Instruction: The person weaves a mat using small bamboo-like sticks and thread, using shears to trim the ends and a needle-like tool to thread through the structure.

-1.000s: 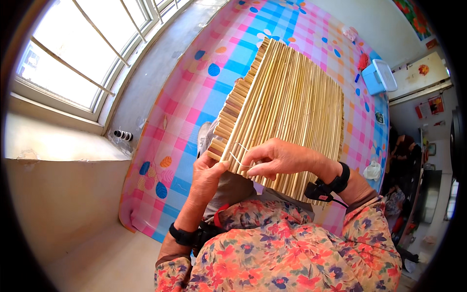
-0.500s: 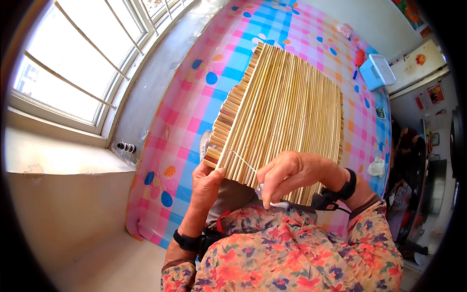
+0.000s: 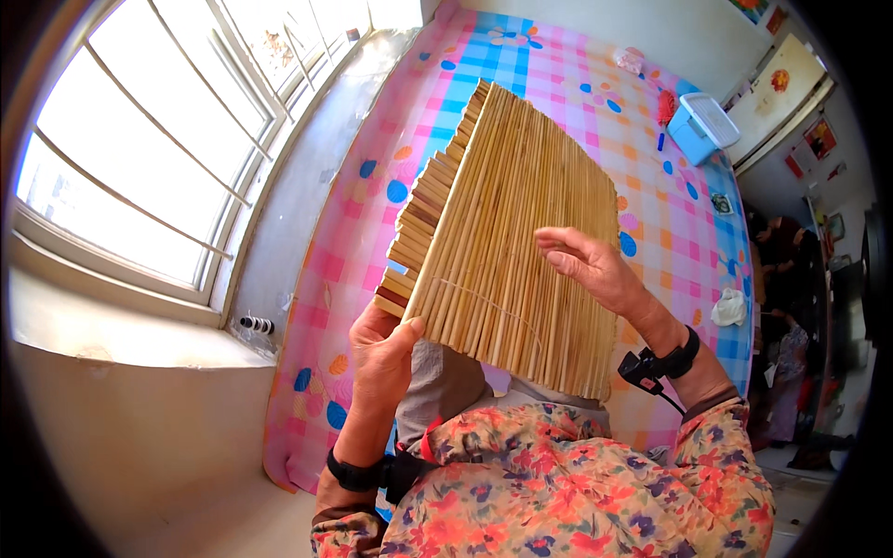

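A mat of straight straw-coloured stalks point(image 3: 521, 223) laid side by side leans up from my lap, its far end raised. Along its left side, the cut ends of a second layer of stalks point(image 3: 423, 214) jut out unevenly. My left hand point(image 3: 383, 349) grips the near left corner, thumb on top and fingers underneath. A thin white thread point(image 3: 484, 299) lies in a loose curve over the near part of the mat. My right hand point(image 3: 595, 270) hovers over the right half of the mat, fingers stretched out, and nothing shows in it. Whether it touches the stalks is unclear.
A pink and blue checked sheet point(image 3: 372, 251) covers the surface around me. On its far right stand a light blue lidded box point(image 3: 702, 128) and, nearer, a crumpled white bag point(image 3: 729, 308). A barred window point(image 3: 158, 158) and sill with a black-and-white coil point(image 3: 257, 325) are left.
My right hand has let go of the thread, moved up and right, and opened. The thread, taut before, now lies slack. The mat is tilted more steeply; my left hand keeps its corner.
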`<state>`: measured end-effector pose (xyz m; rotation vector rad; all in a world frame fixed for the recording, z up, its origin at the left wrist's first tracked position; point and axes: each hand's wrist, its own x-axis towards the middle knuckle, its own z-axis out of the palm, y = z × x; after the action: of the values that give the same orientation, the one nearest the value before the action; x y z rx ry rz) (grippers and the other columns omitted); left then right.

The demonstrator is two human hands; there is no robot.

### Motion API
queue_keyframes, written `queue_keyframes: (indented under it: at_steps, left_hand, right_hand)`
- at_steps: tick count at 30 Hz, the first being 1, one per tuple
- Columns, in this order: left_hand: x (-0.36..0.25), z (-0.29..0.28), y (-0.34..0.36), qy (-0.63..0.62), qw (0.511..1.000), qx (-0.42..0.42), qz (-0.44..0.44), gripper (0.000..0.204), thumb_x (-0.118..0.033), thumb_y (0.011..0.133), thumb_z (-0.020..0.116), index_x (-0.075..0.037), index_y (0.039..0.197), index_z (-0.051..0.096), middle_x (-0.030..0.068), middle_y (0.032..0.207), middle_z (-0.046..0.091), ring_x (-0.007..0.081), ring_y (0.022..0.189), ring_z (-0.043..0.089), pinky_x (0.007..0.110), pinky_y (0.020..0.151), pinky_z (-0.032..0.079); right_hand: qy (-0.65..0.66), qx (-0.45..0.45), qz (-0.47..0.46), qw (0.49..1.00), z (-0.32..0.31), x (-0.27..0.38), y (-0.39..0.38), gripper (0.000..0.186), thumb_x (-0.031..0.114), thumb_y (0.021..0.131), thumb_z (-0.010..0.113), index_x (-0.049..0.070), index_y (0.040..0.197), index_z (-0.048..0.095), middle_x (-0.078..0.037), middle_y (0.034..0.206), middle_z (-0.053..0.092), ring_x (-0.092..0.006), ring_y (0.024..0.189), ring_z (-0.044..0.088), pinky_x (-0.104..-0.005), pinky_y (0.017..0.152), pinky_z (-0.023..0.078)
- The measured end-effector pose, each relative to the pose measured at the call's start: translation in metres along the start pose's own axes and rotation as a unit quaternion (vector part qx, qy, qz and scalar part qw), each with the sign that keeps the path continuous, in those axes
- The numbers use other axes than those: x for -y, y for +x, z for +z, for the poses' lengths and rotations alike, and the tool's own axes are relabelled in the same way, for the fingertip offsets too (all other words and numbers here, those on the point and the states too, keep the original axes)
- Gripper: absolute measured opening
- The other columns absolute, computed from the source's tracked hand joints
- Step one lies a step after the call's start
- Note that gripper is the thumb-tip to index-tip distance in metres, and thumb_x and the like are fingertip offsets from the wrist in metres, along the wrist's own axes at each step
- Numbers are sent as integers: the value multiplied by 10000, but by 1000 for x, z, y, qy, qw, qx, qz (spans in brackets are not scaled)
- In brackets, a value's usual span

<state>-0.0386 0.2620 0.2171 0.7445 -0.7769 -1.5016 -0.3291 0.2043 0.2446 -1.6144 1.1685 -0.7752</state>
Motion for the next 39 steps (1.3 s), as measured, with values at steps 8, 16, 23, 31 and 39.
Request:
queue_keyframes:
  at_steps: [8,16,23,31,39]
  left_hand:
    - [-84,94,19,161,977,89,111,441,10,807,583,101,1235,528,157,1190,624,212,1088,603,342,982,439]
    - [-130,181,20,335,841,289,311,459,144,752,557,101,1208,541,160,1206,603,225,1132,584,343,973,457]
    - [-84,180,20,552,588,391,443,453,109,710,594,53,1159,590,176,1216,584,343,1162,570,400,1003,457]
    - [-2,86,1,581,602,423,347,424,-21,764,613,28,1184,577,159,1224,501,358,1161,522,425,1012,436]
    - [13,31,-43,656,613,321,302,424,-22,731,692,-125,1143,678,85,1120,507,270,1159,546,453,1044,385]
  right_hand:
    - [-42,-180,-124,975,-16,70,-4,531,331,980,550,-54,1334,460,-191,1213,598,-239,1120,575,-330,943,454]
    - [193,-266,-238,914,-65,122,-30,512,250,991,527,-23,1402,392,-124,1284,551,-193,1141,563,-320,924,480]
    - [453,-167,-251,839,-60,15,-43,370,143,982,481,47,1337,443,-87,1271,554,-236,1205,522,-386,975,482]
    - [110,-215,-142,960,34,-115,-64,450,200,985,498,60,1394,374,-111,1383,461,-261,1281,436,-414,1070,385]
    - [-299,-88,-36,949,66,-126,-120,426,183,942,549,44,1337,471,-117,1343,498,-265,1250,461,-411,1038,388]
